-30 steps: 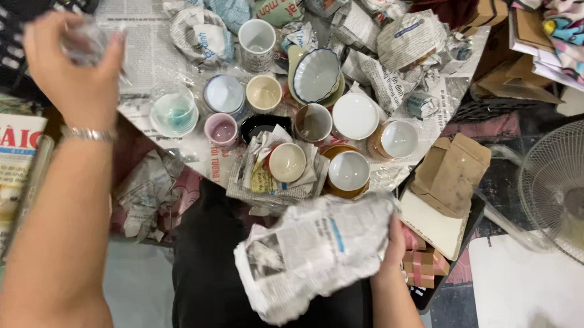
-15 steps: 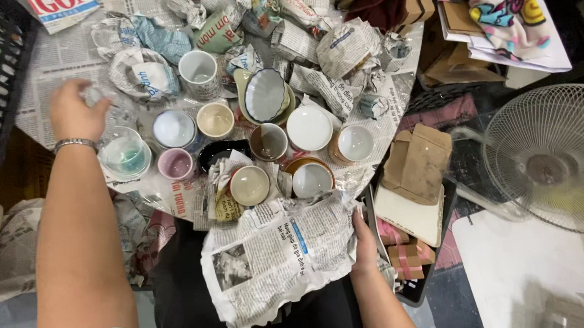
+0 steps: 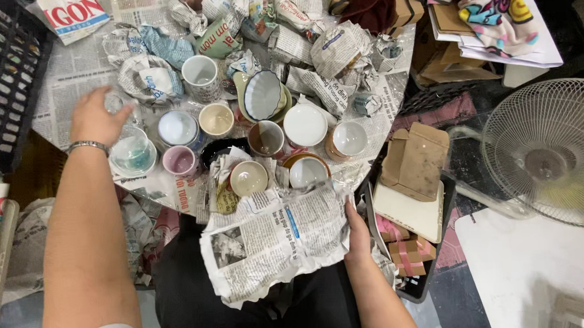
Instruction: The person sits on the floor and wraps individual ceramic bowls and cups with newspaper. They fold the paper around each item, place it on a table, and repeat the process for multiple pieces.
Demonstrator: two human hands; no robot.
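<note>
On the table, her left hand (image 3: 96, 119) rests fingers spread over a clear glass cup (image 3: 131, 153), just above it. Down on the lap, her right hand (image 3: 358, 229) pinches the crumpled newspaper sheet (image 3: 278, 239), well apart from the cup.

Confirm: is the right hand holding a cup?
No, the right hand grips the edge of a crumpled newspaper sheet on the lap.
</note>
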